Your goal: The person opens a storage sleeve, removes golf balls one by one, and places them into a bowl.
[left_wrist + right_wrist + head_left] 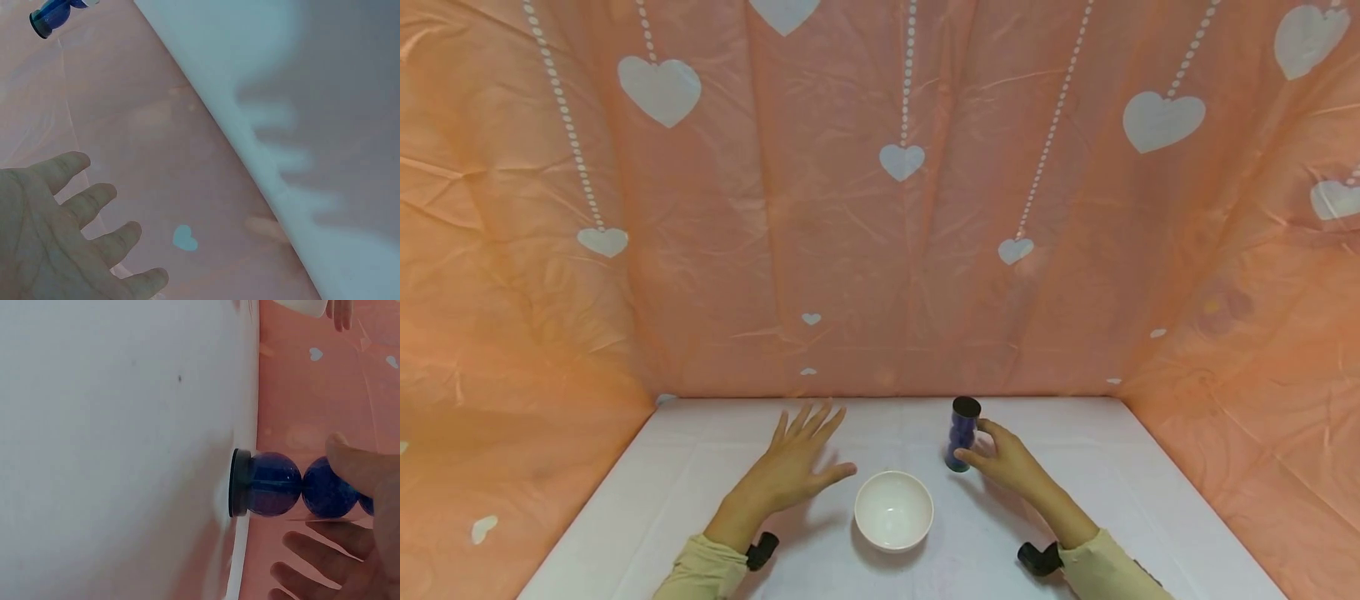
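Observation:
A clear tube of dark blue balls (962, 437) with a black lid stands upright toward the back right of the white table. My right hand (1006, 460) holds it from the right, thumb on its near side and fingers on the other side. In the right wrist view, the tube's dark base cap (239, 482) is right at the table surface, and the thumb (359, 459) overlaps one ball. My left hand (797, 464) hovers left of a white bowl (894, 546), fingers straight and spread, palm empty in the left wrist view. The bowl sits between both hands.
The white table (647, 517) meets a peach-coloured curtain (850, 275) printed with white hearts along its back and both sides. A black wrist camera (763, 550) is strapped to the left wrist and another black camera (1039, 559) to the right.

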{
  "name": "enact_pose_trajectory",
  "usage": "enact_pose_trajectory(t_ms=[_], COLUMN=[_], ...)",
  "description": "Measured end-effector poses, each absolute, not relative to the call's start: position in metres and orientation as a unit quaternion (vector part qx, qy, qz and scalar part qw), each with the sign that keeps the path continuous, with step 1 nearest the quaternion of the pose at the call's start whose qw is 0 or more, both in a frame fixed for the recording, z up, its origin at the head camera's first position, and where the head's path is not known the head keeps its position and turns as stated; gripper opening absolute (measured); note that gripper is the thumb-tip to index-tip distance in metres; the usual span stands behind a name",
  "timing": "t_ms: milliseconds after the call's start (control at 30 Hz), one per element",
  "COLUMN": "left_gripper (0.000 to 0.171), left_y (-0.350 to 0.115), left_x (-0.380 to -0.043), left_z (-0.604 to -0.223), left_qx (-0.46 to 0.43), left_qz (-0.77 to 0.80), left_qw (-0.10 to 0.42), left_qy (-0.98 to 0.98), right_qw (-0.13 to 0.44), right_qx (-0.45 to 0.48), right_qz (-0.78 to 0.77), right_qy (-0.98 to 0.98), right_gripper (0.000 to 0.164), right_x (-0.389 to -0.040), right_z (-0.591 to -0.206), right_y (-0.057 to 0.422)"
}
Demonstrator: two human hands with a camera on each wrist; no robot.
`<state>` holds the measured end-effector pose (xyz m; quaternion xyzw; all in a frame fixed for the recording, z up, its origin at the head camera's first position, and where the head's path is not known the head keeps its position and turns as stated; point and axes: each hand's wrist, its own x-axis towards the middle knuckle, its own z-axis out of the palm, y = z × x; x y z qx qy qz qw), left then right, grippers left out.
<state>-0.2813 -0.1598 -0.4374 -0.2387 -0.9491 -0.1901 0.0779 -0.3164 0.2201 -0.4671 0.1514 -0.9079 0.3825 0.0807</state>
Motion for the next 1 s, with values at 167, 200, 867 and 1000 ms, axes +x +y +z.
enact_pose_trajectory(t_ms=[167,200,867,1000], left_gripper=[0.094,0.094,0.093,0.093], left_y=[-0.156,-0.156,-0.147,-0.145], left_x=[-0.281,-0.281,-0.281,-0.281], left_z=[-0.439,-0.439,-0.438,-0.438], left_qx=[-0.244,-0.245,-0.254,-0.259], left_qz=[-0.194,-0.194,-0.192,-0.195], left_qw=[0.079,0.080,0.079,0.074], left_qy=[-0.947,-0.947,-0.945,-0.943], right_qw=[0.093,0.096,0.101,0.105], right_qx=[0.147,0.148,0.112,0.103], right_qz=[0.389,0.389,0.450,0.448], right_qy=[-0.905,-0.904,-0.880,-0.882], right_gripper=[0.063,0.061,0.044,0.044], right_x=[-0.316,-0.316,-0.314,-0.312], right_z=[-0.468,-0.469,-0.470,-0.471], right_y=[0.218,0.217,0.206,0.205])
